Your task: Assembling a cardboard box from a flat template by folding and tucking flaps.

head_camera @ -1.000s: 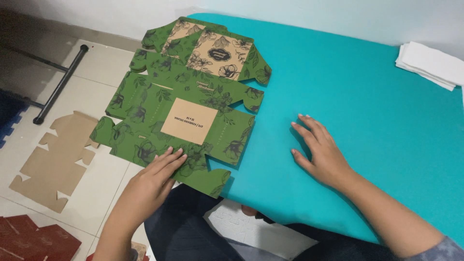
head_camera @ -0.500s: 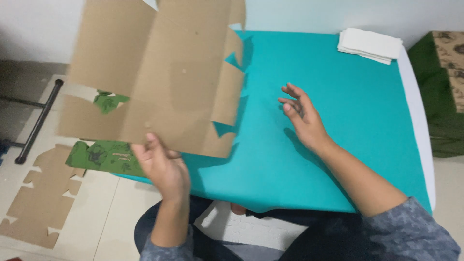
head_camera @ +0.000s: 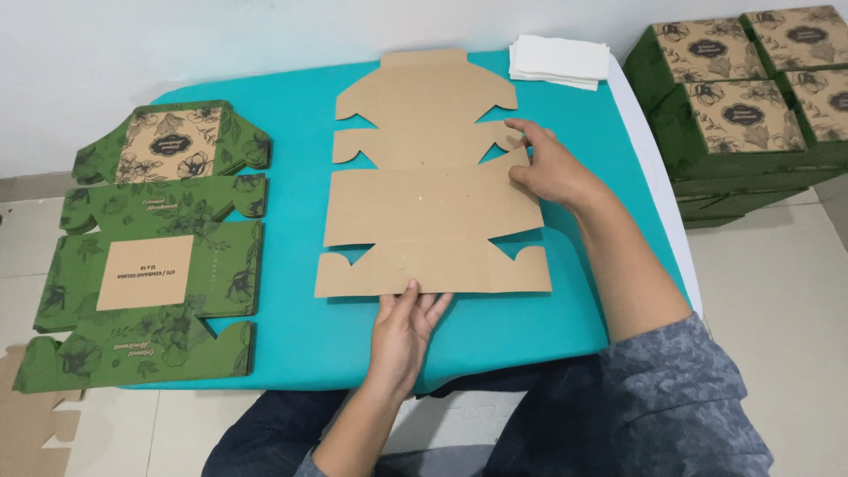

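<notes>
A teal table point(head_camera: 291, 336) is seen from above, with a flat, unfolded brown cardboard box blank point(head_camera: 433, 194) laid plain side up at its centre. A stack of green printed blanks point(head_camera: 150, 256) is laid at the table's left edge, partly overhanging it. Assembled green boxes point(head_camera: 751, 97) are stacked on the floor to the right, well apart from the hands. A small pile of white sheets point(head_camera: 561, 60) is placed at the far edge. The left hand point(head_camera: 405, 331) is extended forward, palm down, fingers straight and close together, fingertips resting on the blank's near edge. The right hand point(head_camera: 548, 168) is reached in from the right, forearm angled across the table, fingers bent and pressed on the blank's right side flap.
</notes>
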